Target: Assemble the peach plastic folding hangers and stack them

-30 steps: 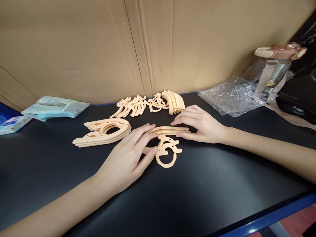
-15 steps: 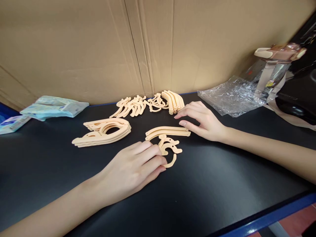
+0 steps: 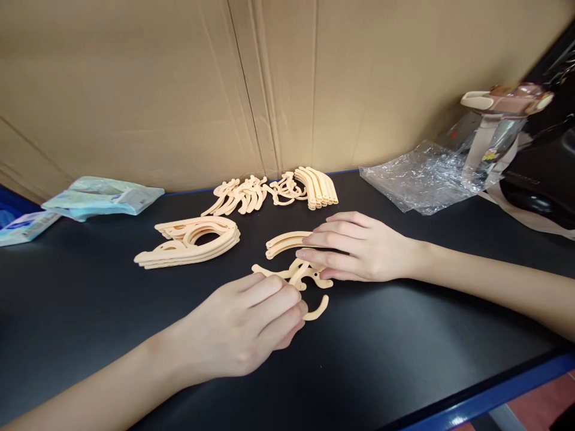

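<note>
Head view: blue packets (image 3: 101,194) lie far left on the black table (image 3: 404,347). Next comes a neat stack (image 3: 193,239) of flat peach hangers, probably set aside as ready. The left hand (image 3: 251,326), fingers curled, pinches the ring of a hook piece (image 3: 309,276) at the near centre. Just behind it lie two curved arms (image 3: 285,242). The right hand (image 3: 359,248) lies flat on both, fingers straight and close together, seemingly to stop them from sliding. Loose parts (image 3: 278,188) wait at the far edge, within reach. A clear bag (image 3: 422,176) lies at the right.
</note>
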`<state>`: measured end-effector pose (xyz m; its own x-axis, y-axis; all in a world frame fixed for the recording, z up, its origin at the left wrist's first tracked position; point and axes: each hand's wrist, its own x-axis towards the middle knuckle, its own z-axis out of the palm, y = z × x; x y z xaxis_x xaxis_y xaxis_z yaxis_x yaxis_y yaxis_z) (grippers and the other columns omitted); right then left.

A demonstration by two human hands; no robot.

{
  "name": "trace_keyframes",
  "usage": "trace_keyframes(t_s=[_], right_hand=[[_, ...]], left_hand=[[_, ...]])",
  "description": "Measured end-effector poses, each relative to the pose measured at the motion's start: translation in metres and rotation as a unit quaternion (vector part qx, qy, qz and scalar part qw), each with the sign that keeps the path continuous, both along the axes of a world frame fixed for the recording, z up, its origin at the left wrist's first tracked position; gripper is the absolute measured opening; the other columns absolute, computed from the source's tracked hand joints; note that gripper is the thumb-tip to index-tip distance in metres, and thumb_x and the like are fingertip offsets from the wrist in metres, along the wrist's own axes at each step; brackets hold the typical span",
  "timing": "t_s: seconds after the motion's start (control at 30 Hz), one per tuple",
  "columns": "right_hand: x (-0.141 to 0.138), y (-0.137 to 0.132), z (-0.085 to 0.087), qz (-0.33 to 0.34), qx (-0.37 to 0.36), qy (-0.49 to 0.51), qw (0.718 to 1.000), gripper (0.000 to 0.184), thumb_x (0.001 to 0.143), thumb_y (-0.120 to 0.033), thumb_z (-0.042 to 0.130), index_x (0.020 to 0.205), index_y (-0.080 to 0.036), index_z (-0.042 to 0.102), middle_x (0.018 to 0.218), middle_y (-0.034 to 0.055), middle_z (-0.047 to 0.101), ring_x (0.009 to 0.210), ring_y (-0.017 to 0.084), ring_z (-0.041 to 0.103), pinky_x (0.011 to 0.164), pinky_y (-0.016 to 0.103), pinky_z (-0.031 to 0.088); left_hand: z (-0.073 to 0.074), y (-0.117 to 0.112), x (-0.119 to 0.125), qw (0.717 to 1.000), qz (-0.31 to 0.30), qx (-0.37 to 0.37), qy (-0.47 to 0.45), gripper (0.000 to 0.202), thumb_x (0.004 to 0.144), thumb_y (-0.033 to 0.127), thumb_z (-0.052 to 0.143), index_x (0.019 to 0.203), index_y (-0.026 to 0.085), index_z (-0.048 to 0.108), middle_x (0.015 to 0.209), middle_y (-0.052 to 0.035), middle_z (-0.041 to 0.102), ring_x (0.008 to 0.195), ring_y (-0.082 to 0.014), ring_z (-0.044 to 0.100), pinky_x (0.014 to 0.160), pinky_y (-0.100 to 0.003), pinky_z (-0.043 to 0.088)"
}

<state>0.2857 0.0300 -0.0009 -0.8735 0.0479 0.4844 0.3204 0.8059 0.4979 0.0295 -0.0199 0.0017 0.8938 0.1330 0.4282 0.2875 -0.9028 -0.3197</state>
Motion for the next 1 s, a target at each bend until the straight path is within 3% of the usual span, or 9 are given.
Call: trace_keyframes(t_s=[0.17, 0.4, 0.63, 0.83, 1.0], right_hand=[[-0.001, -0.004, 0.000, 0.011, 0.004, -0.001, 1.000, 0.029, 0.102, -0.014, 0.042, 0.121, -0.016, 0.063, 0.110, 0.0036, 0.074, 0.101, 0.014, 0.065, 0.096, 0.032, 0.048], [0.000, -0.004, 0.000, 0.037, -0.023, 0.020, 0.999, 0.022, 0.101, -0.013, 0.044, 0.105, -0.014, 0.066, 0.098, 0.0048, 0.075, 0.091, 0.015, 0.067, 0.087, 0.032, 0.054], [-0.002, -0.007, 0.000, 0.023, 0.016, 0.028, 0.999, 0.027, 0.101, -0.012, 0.045, 0.121, -0.012, 0.063, 0.110, 0.0026, 0.075, 0.100, 0.013, 0.067, 0.096, 0.033, 0.051], [-0.004, -0.009, 0.001, 0.029, -0.005, 0.014, 0.999, 0.031, 0.102, -0.010, 0.038, 0.118, -0.009, 0.064, 0.105, 0.0044, 0.076, 0.098, 0.015, 0.067, 0.096, 0.034, 0.051], [-0.005, -0.011, 0.001, 0.035, -0.030, 0.017, 0.999, 0.032, 0.102, -0.009, 0.035, 0.116, -0.006, 0.064, 0.102, 0.0068, 0.075, 0.096, 0.016, 0.067, 0.096, 0.035, 0.052]], left_hand=[[-0.002, -0.002, -0.003, 1.000, -0.025, -0.003, 0.016, 0.004, 0.091, 0.011, 0.062, 0.094, 0.011, 0.063, 0.079, -0.0013, 0.066, 0.076, -0.0167, 0.062, 0.067, -0.032, 0.046], [-0.001, -0.005, -0.002, 0.999, -0.030, 0.020, 0.028, 0.007, 0.093, 0.012, 0.057, 0.095, 0.011, 0.063, 0.082, -0.0015, 0.065, 0.076, -0.0173, 0.059, 0.065, -0.032, 0.044], [0.007, -0.012, 0.000, 0.997, -0.035, 0.053, 0.038, 0.043, 0.100, 0.005, 0.026, 0.096, 0.015, 0.068, 0.086, -0.0004, 0.066, 0.085, -0.0149, 0.057, 0.071, -0.030, 0.045], [0.006, -0.009, 0.000, 0.997, -0.032, 0.053, 0.034, 0.020, 0.097, 0.011, 0.046, 0.097, 0.013, 0.067, 0.083, -0.0006, 0.065, 0.083, -0.0166, 0.056, 0.069, -0.031, 0.043], [0.004, -0.007, -0.001, 0.997, -0.029, 0.054, 0.040, 0.018, 0.095, 0.011, 0.047, 0.097, 0.013, 0.064, 0.082, -0.0010, 0.065, 0.077, -0.0166, 0.058, 0.068, -0.032, 0.043]])
